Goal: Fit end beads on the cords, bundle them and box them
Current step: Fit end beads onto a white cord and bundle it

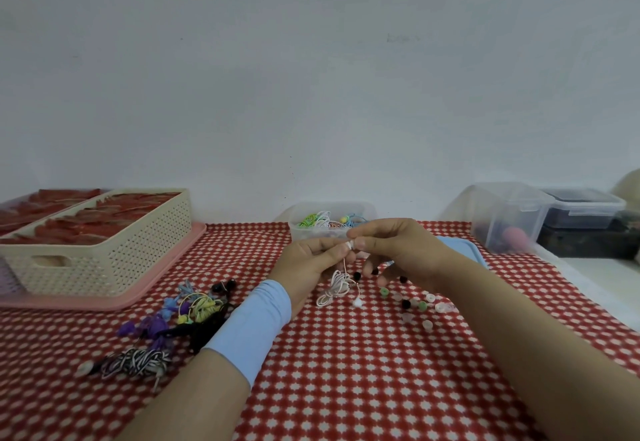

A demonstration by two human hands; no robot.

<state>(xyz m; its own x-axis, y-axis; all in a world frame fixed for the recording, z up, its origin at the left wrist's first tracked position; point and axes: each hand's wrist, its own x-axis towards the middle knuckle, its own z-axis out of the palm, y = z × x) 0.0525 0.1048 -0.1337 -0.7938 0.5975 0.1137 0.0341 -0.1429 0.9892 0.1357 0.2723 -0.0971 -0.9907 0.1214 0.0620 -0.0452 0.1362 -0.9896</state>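
Left hand (311, 262) and right hand (398, 250) pinch the white cord (334, 288) at its tip, fingers (372, 229) closed; the rest dangles onto the desk (346, 371). Looks light and limp, so grip near the end.

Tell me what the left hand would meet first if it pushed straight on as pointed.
Probably the right hand; the left hand points at it, both pinching one end of the white cord.
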